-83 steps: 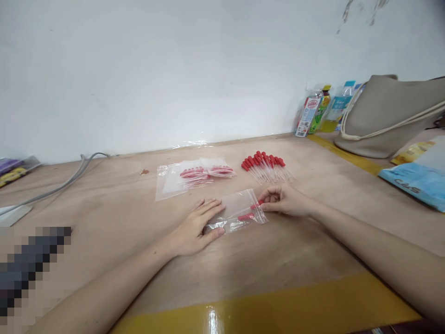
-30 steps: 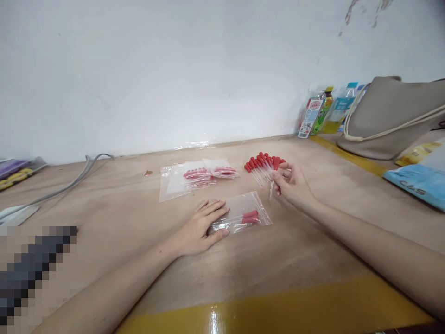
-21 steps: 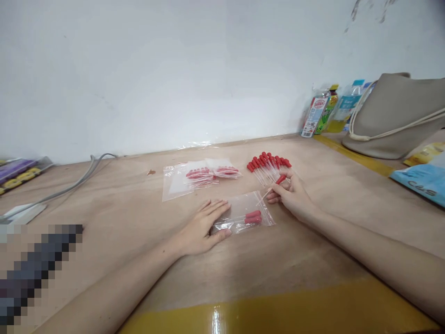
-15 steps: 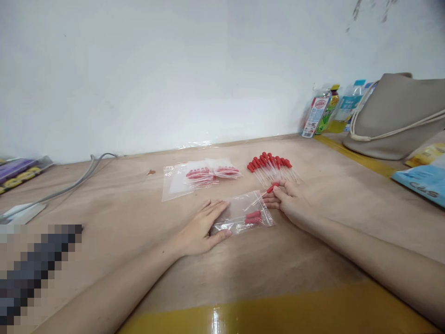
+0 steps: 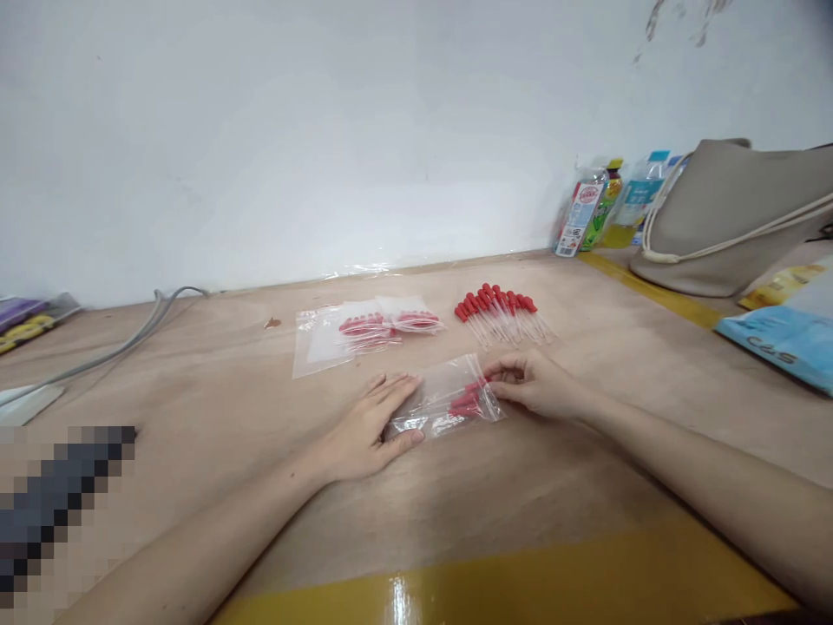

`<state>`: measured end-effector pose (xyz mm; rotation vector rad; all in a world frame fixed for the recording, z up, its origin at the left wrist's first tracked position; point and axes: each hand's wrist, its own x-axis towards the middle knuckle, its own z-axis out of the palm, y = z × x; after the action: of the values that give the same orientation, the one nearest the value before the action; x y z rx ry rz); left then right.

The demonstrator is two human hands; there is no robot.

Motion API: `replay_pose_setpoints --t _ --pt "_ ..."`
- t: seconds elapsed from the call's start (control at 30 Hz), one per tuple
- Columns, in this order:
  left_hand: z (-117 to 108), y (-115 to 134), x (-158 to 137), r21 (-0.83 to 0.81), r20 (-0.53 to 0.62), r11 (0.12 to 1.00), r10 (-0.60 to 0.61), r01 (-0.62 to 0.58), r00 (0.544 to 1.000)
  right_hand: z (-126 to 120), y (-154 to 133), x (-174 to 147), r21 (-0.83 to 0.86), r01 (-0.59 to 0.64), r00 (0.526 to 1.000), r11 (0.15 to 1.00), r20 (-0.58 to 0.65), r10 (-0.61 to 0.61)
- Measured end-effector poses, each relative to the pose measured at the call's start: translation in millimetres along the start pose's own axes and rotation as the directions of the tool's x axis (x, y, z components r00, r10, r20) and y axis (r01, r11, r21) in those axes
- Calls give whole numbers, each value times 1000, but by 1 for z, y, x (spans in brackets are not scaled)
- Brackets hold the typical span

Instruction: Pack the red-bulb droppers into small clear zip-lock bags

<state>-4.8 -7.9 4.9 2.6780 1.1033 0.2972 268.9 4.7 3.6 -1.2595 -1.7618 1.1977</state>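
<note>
A clear zip bag (image 5: 435, 378) lies flat on a brown table (image 5: 416, 508), between a person's two bare hands, its long axis running left to right, roughly in line with the near edge. Its zip end points right, straight at the right hand (image 5: 534, 384); the left hand (image 5: 372, 431) covers the opposite end. The left hand is flat, fingers out and thumb spread, resting on the bag and grasping nothing. The right hand is curled, thumb and fingertips drawn close together at the zip end, by a red bulb (image 5: 482, 381); whether they grip the bulb or the bag's edge cannot be told. Inside the bag are droppers (image 5: 464, 400), their red ends bunched toward the zip; there seem to be three, though glare blurs the count. The right hand is also the nearer one to the loose droppers (image 5: 498, 305), fanned out beyond it toward the table's far edge, red ends pointing that way, thin stems toward the near edge, so they lie crosswise to the bag. To their left, beyond the left hand, is a stack of overlapping clear bags (image 5: 389, 325) with rows of red ends showing inside. Bottles (image 5: 589, 213) and a tote (image 5: 735, 217) stand at the far right corner.
</note>
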Motion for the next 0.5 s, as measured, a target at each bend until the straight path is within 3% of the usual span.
replay_pose_setpoints --t 0.13,0.4,0.5 --pt "1 0 0 -4 -18 1000 9 -9 1000 12 6 4 -18 71 997 997 9 -71" --pt "1 -1 -1 -18 -11 1000 7 -7 1000 15 -5 -1 128 -46 997 991 72 37" --pt "0 -1 -1 -19 -15 1000 12 -12 1000 13 1 2 71 -46 999 996 -20 47"
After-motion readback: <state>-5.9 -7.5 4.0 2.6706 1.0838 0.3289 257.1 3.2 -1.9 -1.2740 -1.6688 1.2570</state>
